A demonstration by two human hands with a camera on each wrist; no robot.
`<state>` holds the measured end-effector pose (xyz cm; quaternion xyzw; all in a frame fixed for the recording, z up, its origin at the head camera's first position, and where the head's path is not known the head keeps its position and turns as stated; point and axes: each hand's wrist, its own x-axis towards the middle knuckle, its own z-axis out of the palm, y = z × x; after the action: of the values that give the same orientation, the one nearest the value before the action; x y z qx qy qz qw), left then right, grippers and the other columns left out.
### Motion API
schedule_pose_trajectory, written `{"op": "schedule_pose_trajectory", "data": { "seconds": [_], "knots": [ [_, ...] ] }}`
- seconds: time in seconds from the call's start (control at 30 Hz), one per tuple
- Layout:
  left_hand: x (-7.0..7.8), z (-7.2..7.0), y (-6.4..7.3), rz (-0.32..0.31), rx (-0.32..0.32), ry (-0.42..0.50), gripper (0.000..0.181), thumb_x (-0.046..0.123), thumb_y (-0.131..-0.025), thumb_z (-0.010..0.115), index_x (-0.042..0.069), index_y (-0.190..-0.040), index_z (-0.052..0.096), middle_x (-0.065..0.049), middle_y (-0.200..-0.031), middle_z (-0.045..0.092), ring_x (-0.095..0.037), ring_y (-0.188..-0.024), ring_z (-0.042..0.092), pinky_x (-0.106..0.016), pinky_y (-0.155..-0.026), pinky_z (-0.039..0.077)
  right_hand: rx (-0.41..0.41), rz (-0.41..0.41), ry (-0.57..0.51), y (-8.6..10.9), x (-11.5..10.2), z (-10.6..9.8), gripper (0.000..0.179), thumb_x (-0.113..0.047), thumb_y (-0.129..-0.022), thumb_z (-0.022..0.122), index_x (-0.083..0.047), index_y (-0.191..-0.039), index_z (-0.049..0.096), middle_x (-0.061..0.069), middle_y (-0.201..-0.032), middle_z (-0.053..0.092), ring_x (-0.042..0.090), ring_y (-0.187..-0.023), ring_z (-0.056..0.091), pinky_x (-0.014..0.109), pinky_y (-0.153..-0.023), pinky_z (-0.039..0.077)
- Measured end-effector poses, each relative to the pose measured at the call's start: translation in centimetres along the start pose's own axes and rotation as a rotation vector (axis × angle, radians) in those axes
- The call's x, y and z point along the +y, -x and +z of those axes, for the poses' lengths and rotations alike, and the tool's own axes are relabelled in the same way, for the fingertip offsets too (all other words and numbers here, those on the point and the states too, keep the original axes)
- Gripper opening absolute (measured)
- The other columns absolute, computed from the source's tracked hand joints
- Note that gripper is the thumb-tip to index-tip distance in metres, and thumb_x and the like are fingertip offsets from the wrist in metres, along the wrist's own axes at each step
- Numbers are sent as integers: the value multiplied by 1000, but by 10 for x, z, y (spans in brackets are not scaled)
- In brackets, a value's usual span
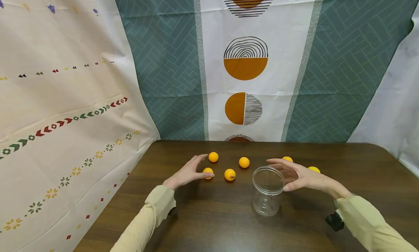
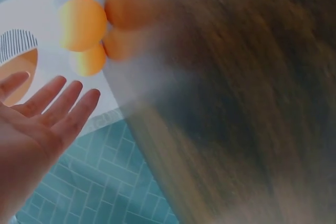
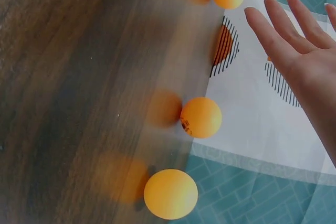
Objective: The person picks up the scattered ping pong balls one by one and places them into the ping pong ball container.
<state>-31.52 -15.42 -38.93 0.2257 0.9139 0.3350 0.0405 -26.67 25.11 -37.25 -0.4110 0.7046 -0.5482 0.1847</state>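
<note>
Evidently, the right hand (image 1: 304, 177) holds nothing: it is just right of the clear jar (image 1: 265, 207), its fingers extended behind the jar's mouth and the thumb at the near right edge; whether either touches cannot be told. The left hand (image 1: 186, 174) is well left of the jar, thumb and fingers wide apart, with nothing in its grasp. Its thumb partly covers the front-left ball (image 1: 207, 170) in the head view, so contact there is unclear too.

Next out, the jar stands upright on the tabletop (image 1: 216, 223), with no balls showing inside. Left of it and farther back lie the back-left ball (image 1: 213, 157), the front-middle ball (image 1: 230, 175) and the back-middle ball (image 1: 244, 162). Behind and right of the jar, past the right hand, are the back-right ball (image 1: 288, 159) and the outer-right ball (image 1: 314, 169). Well behind the jar hangs a patterned cloth (image 1: 160, 63).

By the look of it, the work has barely begun: all six orange balls lie loose, none is picked up, and everything seems left to do.
</note>
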Motion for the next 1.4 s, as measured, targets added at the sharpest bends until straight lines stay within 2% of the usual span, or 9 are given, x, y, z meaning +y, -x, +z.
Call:
{"op": "schedule_pose_trajectory", "data": {
  "seconds": [0.2,0.5,0.67,0.93,1.2,1.4],
  "knots": [
    [-5,0,-3,26,-3,-9,73,47,-73,69,9,-128,41,-8,-124,43,-24,-112,41,-43,-89,37,-12,-7,-30,-2,0,1,77,1,-79,61,-3,-141,16,26,-138,24,30,-121,36,55,-89,33],
    [-12,0,-4,84,-16,-25,70,43,-71,73,5,-123,45,-12,-121,47,-25,-107,44,-42,-87,38,-68,-3,-102,-6,1,-2,77,4,-78,62,0,-139,17,27,-138,21,31,-122,33,57,-89,32],
    [-14,1,-5,102,-17,-20,68,39,-70,75,5,-122,46,-12,-120,47,-25,-106,44,-41,-87,38,-65,22,-123,-6,3,-2,78,4,-77,64,-2,-139,17,25,-139,20,30,-122,33,56,-91,30],
    [-18,2,-8,113,-33,-25,65,35,-70,76,5,-120,47,-12,-118,49,-23,-104,46,-40,-87,38,-80,-15,-137,-8,8,-1,77,5,-77,63,0,-138,17,22,-140,20,45,-123,20,62,-91,23],
    [-16,5,-12,130,-53,-24,59,30,-70,77,5,-117,51,-8,-111,52,-21,-99,48,-37,-85,40,-85,-20,-136,-10,6,3,76,4,-77,63,1,-137,16,23,-138,20,43,-123,21,62,-91,23],
    [-15,8,-15,139,-59,-32,60,31,-69,77,4,-117,51,-6,-108,52,-22,-98,49,-36,-83,41,-84,-28,-129,-12,6,4,76,3,-77,64,1,-137,17,22,-138,20,30,-125,26,61,-91,23]
  ]
}}
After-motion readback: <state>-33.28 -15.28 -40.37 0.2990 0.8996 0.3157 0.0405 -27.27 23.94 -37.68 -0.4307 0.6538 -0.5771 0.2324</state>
